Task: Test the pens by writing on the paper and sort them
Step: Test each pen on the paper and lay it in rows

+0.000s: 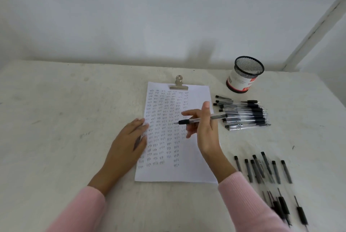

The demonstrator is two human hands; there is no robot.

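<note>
A white paper (194, 160) covered in rows of small pen marks lies on the table under a metal clip (178, 83). My left hand (129, 140) rests flat on the paper's left edge. My right hand (204, 126) holds a clear pen with a black grip (192, 120) above the paper, lying almost level with its tip pointing left. A neat stack of pens (243, 114) lies right of the paper. Several more pens (265, 170) lie spread out near the lower right.
A black mesh pen cup (243, 75) with a white and red label stands at the back right. The table (65, 119) is pale and rough, with a wall close behind. Further pens (286, 209) lie by the lower right corner.
</note>
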